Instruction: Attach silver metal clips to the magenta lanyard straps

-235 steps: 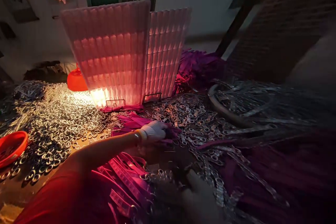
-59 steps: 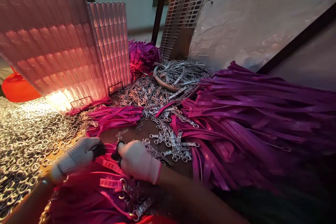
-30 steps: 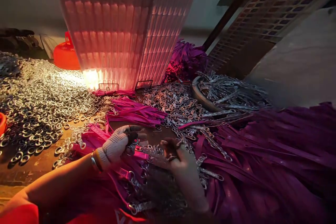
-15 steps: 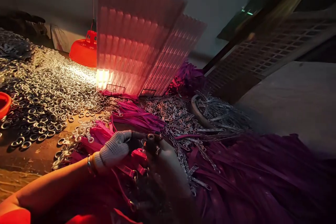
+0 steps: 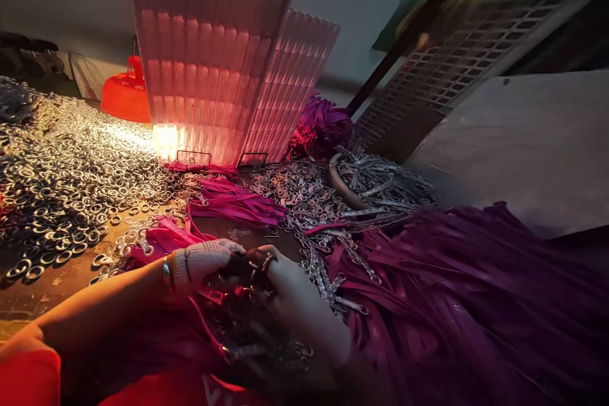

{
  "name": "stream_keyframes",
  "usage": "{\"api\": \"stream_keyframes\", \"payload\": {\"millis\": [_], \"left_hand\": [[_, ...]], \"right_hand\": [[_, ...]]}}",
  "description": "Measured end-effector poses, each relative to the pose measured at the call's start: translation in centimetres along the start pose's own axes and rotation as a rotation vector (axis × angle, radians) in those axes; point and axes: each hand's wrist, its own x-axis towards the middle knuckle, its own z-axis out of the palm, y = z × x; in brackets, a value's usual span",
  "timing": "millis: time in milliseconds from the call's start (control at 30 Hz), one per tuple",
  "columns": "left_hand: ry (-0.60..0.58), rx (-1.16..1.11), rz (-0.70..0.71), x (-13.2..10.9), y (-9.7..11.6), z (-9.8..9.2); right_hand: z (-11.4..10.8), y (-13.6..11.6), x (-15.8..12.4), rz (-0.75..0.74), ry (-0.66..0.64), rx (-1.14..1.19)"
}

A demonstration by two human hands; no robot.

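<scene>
My left hand, in a white dotted knit glove with dark fingertips, is closed in a pinch; what it holds is hidden by shadow. Right against it, my right hand has its fingers curled around a small metal ring, only partly visible. Below both hands a thin pink strap runs down to a metal fitting over my lap. Pink straps lie just beyond my left hand. Several metal chain pieces lie beside my right hand.
A large heap of metal rings covers the left of the table under a red lamp. Ribbed translucent panels stand at the back. A round container holds chains. Purple straps are piled at right.
My hands have drawn closer together and turned inward, and the ring between them is less visible. The camera view has shifted, so the surroundings sit further left.
</scene>
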Motion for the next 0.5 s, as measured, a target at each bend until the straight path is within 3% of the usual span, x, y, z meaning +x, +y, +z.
{"api": "stream_keyframes", "payload": {"millis": [133,333,500], "left_hand": [[0.065,0.016,0.046,0.1,0.0,0.9],[0.054,0.164,0.261,-0.7,1.3,2.7],[0.206,-0.106,0.228,0.7,2.4,3.3]], "right_hand": [[-0.9,0.8,-0.8,-0.022,0.079,-0.227],[-0.6,0.5,-1.3,-0.007,0.169,-0.199],[1.5,1.6,-1.6,-0.101,0.517,-0.321]]}}
